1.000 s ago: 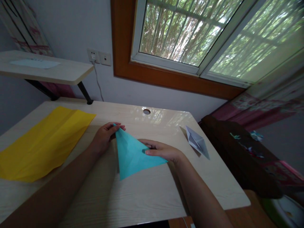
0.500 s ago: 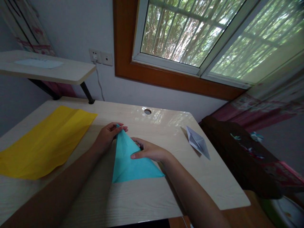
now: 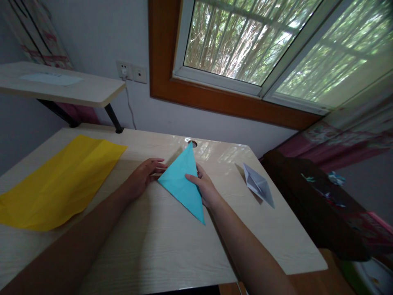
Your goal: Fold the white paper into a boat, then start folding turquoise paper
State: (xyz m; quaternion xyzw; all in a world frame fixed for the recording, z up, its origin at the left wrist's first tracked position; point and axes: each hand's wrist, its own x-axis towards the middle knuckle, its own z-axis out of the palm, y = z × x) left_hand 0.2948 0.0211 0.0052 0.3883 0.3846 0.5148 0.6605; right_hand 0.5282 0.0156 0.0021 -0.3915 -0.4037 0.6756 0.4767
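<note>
A turquoise sheet of paper, folded into a triangle, is held up above the desk in front of me. My right hand grips its right edge, thumb on the upper face and the other fingers behind. One corner of the triangle points toward the back of the desk, another toward me, and the third to the left. By that left corner is my left hand, its fingers stretched out and slightly apart. Its fingertips come close to the paper's edge; whether they touch it I cannot tell.
On the left of the pale wooden desk lies a large yellow sheet. A folded white paper boat sits at the right. A raised shelf stands at the back left, and a cable hole is near the back edge.
The turquoise paper has turned, its top corner swinging from the left hand to the back right. My left hand has let go of that corner; my right hand still holds the paper.
</note>
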